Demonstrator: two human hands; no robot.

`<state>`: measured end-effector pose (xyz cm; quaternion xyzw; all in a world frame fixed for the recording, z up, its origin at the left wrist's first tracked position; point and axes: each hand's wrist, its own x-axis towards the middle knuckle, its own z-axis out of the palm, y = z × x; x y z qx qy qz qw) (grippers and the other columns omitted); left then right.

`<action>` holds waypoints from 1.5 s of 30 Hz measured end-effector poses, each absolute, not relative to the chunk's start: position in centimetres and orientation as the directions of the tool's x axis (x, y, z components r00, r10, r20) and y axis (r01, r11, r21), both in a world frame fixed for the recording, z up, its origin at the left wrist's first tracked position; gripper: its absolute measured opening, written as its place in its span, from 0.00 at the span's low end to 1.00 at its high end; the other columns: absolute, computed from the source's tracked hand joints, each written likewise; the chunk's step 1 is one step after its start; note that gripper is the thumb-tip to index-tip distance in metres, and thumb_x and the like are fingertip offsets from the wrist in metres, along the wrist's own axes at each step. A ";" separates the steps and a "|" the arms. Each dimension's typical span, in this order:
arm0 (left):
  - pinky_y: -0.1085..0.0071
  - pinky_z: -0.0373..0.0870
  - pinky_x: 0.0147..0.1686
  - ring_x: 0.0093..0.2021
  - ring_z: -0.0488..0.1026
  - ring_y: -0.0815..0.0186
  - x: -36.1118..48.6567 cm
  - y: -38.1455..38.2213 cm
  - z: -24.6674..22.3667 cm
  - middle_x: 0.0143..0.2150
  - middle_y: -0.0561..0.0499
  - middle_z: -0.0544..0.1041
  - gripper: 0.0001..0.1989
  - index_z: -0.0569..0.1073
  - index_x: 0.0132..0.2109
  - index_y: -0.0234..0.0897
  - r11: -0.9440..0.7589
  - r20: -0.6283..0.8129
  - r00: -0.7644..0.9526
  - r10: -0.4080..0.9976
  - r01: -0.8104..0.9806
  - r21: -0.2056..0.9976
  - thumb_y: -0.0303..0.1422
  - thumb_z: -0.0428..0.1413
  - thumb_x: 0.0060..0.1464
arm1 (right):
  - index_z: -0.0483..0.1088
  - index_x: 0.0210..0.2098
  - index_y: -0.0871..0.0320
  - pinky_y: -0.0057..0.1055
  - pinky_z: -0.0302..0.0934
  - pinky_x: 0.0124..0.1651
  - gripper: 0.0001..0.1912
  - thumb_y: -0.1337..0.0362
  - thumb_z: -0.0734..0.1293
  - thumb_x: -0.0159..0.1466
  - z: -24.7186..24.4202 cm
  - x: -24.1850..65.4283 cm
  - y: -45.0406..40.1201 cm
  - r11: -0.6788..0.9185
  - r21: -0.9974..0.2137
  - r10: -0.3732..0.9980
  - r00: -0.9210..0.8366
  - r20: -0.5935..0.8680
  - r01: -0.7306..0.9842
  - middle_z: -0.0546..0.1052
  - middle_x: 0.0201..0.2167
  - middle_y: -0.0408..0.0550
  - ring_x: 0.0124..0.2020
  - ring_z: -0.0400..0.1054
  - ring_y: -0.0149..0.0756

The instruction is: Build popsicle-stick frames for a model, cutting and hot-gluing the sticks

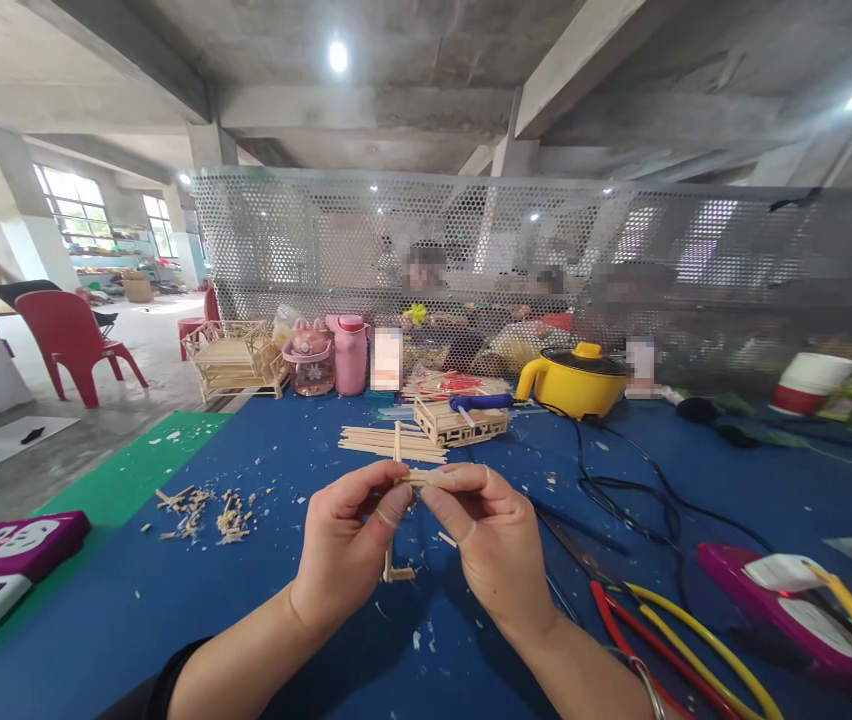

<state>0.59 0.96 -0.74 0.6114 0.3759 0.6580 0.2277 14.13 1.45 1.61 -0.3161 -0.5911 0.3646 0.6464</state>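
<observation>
My left hand (347, 545) and my right hand (505, 550) meet over the blue tabletop, each closed in a pinch. Between their fingertips is a small wooden stick piece (417, 478). A longer thin stick (397, 442) rises behind my left fingers, and a short crosspiece (399, 574) shows below them; whether these join the held piece is hidden. Just beyond lie a bundle of loose wooden sticks (388, 443) and a small stick-built frame (467, 425). A blue glue gun (487, 402) rests on that frame.
Wood scraps (205, 512) lie left. Red-and-yellow-handled cutters (666, 640), black cables (621, 490) and a purple power strip (786, 600) are right. A yellow pot (583, 382), pink bottle (349, 355) and stacked stick frames (235, 358) stand before a perforated screen (321, 240), with people behind.
</observation>
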 end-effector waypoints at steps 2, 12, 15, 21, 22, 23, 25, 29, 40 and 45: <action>0.73 0.74 0.34 0.31 0.76 0.67 0.6 1.0 -0.8 0.33 0.51 0.79 0.07 0.77 0.40 0.39 -0.599 0.615 -0.163 0.771 0.140 0.788 0.33 0.58 0.53 | 0.70 0.32 0.54 0.29 0.67 0.40 0.08 0.65 0.71 0.53 1.6 14.4 1.5 0.563 -0.817 0.825 0.033 0.564 -0.124 0.74 0.30 0.41 0.33 0.70 0.30; 0.75 0.74 0.33 0.31 0.76 0.69 0.4 1.0 -0.9 0.34 0.52 0.80 0.07 0.77 0.40 0.39 -0.665 0.697 -0.134 0.705 0.217 0.714 0.30 0.58 0.52 | 0.72 0.39 0.55 0.34 0.62 0.43 0.08 0.64 0.66 0.59 1.5 15.5 2.3 0.640 -0.758 0.768 -0.136 0.626 0.126 0.74 0.32 0.45 0.35 0.68 0.34; 0.77 0.73 0.33 0.31 0.76 0.70 0.3 1.0 -0.6 0.34 0.53 0.80 0.07 0.76 0.40 0.39 -0.707 0.744 -0.109 0.659 0.246 0.663 0.28 0.59 0.52 | 0.73 0.36 0.55 0.32 0.64 0.41 0.05 0.65 0.67 0.59 1.6 15.1 2.1 0.668 -0.730 0.744 -0.144 0.652 0.147 0.76 0.31 0.44 0.34 0.69 0.33; 0.77 0.74 0.33 0.31 0.76 0.70 0.2 1.0 -0.2 0.34 0.51 0.81 0.06 0.77 0.39 0.37 -0.730 0.766 -0.067 0.640 0.259 0.632 0.28 0.58 0.52 | 0.74 0.34 0.55 0.33 0.65 0.40 0.04 0.65 0.68 0.58 1.6 14.9 2.0 0.677 -0.715 0.735 -0.121 0.667 0.176 0.78 0.31 0.45 0.33 0.71 0.34; 0.76 0.75 0.33 0.31 0.77 0.69 0.2 1.0 -0.2 0.34 0.51 0.81 0.06 0.77 0.39 0.37 -0.719 0.755 -0.076 0.651 0.256 0.646 0.28 0.58 0.52 | 0.74 0.34 0.55 0.34 0.66 0.40 0.04 0.65 0.68 0.58 1.6 14.9 1.9 0.670 -0.720 0.742 -0.116 0.661 0.183 0.78 0.31 0.45 0.33 0.71 0.34; 0.75 0.75 0.33 0.31 0.77 0.68 0.2 1.0 -0.3 0.34 0.51 0.81 0.06 0.77 0.39 0.37 -0.705 0.741 -0.089 0.666 0.250 0.664 0.28 0.58 0.52 | 0.74 0.34 0.55 0.34 0.66 0.40 0.05 0.64 0.68 0.57 1.7 14.9 1.9 0.658 -0.727 0.751 -0.112 0.650 0.193 0.78 0.31 0.45 0.32 0.71 0.35; 0.74 0.75 0.33 0.32 0.77 0.67 0.3 1.1 -0.4 0.34 0.50 0.81 0.07 0.77 0.39 0.37 -0.679 0.715 -0.117 0.690 0.236 0.695 0.29 0.58 0.52 | 0.74 0.33 0.56 0.34 0.66 0.39 0.04 0.64 0.68 0.57 1.8 15.0 1.8 0.631 -0.744 0.774 -0.110 0.624 0.218 0.78 0.29 0.44 0.31 0.71 0.35; 0.74 0.76 0.33 0.31 0.78 0.67 0.4 1.1 -0.5 0.34 0.50 0.82 0.07 0.78 0.39 0.37 -0.670 0.708 -0.143 0.692 0.237 0.703 0.29 0.59 0.51 | 0.75 0.28 0.55 0.34 0.66 0.38 0.04 0.64 0.68 0.57 1.9 14.9 1.8 0.622 -0.745 0.781 -0.114 0.615 0.240 0.78 0.26 0.44 0.29 0.71 0.35; 0.76 0.76 0.33 0.32 0.78 0.68 0.4 0.9 -0.2 0.34 0.51 0.82 0.07 0.78 0.39 0.38 -0.683 0.748 -0.141 0.649 0.326 0.654 0.29 0.60 0.51 | 0.73 0.24 0.55 0.33 0.66 0.36 0.05 0.63 0.69 0.56 1.7 14.8 1.7 0.632 -0.728 0.765 -0.058 0.642 0.266 0.77 0.24 0.43 0.28 0.71 0.35; 0.74 0.76 0.33 0.31 0.78 0.66 0.3 0.8 -0.1 0.34 0.50 0.82 0.06 0.78 0.39 0.38 -0.685 0.756 -0.125 0.642 0.348 0.640 0.29 0.59 0.51 | 0.72 0.24 0.56 0.34 0.66 0.37 0.07 0.62 0.68 0.57 1.9 14.8 1.7 0.630 -0.734 0.769 -0.070 0.636 0.255 0.77 0.24 0.44 0.28 0.70 0.35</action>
